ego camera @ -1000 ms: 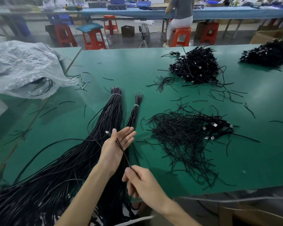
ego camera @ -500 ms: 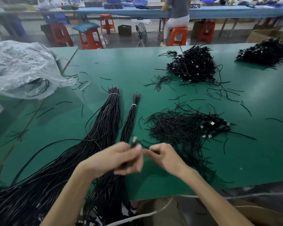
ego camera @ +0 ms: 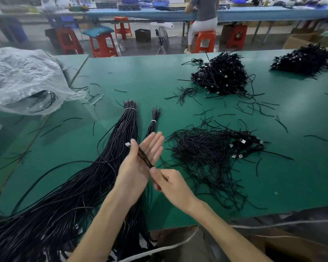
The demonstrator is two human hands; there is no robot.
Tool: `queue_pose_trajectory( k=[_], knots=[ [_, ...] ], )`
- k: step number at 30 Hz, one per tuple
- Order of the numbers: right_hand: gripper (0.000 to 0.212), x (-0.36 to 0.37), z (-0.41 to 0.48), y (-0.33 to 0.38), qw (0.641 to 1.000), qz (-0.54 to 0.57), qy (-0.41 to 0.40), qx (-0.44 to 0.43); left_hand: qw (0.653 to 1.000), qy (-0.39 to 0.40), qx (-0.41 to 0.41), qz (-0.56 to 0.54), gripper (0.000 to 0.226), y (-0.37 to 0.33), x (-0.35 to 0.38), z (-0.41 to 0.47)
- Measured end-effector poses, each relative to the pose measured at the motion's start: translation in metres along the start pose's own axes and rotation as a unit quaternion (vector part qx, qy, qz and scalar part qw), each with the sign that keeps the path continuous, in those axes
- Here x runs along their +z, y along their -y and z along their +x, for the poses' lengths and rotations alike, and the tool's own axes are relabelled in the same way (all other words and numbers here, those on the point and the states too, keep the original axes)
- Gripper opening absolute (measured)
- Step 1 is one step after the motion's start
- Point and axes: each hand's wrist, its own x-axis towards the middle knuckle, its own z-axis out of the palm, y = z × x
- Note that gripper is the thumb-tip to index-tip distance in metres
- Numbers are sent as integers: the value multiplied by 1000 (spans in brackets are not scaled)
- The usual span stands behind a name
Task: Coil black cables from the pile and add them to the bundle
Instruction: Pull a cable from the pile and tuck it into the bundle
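Mid-coil — the thin black USB-tipped cable (ego camera: 144, 158) lies looped across the left hand (ego camera: 138, 167), fingers straight and spread, while the right hand (ego camera: 169, 183) pinches its strand — next, I judge, further wraps, then onto the tangled black bundle (ego camera: 206, 154) alongside.

The lower left edge cut off the thick bundle of long black cables (ego camera: 64, 195); our right hand (ego camera: 170, 184), blurred, hid the near end of the thin black cable (ego camera: 145, 159); the top edge cropped the seated person in the grey shirt (ego camera: 204, 12); we barely made out black wires (ego camera: 45, 101) inside the crumpled clear plastic bag (ego camera: 21, 78).
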Motion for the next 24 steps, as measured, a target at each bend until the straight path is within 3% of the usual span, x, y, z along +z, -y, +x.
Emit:
queue_pose_trajectory(
  k=[4, 5, 7, 9, 11, 13, 14, 18, 21, 24],
  knots=[
    [71, -13, 3, -13, 997, 4, -66, 28, 998, 31, -29, -55, 51, -25, -1, -10],
    [69, -19, 7, -12, 995, 11, -91, 35, 997, 56, -45, -20, 50, -27, -2, -14],
    [67, -28, 16, -9, 990, -2, -136, 30, 979, 114, -75, 154, 56, -27, -2, -21],
    [64, -31, 29, -2, 987, -41, -158, 11, 913, 171, -99, 358, 59, -19, -1, -25],
    [64, -30, 39, 9, 986, -61, -155, -23, 843, 200, -113, 487, 59, -6, 3, -26],
    [67, -28, 45, 21, 984, -59, -156, -57, 797, 164, -88, 574, 58, 3, 6, -23],
    [69, -27, 46, 27, 984, -55, -156, -68, 796, 132, -66, 587, 55, 7, 5, -21],
    [61, -26, 36, 38, 986, -31, -140, -84, 911, 1, -8, 413, 53, 7, -5, -14],
    [44, -19, 22, 42, 989, 4, -117, -91, 945, -21, 28, 324, 58, 7, -13, -12],
    [48, -3, 7, 38, 993, 5, -94, -72, 988, -5, 4, 157, 64, 9, -8, -8]
  ],
)
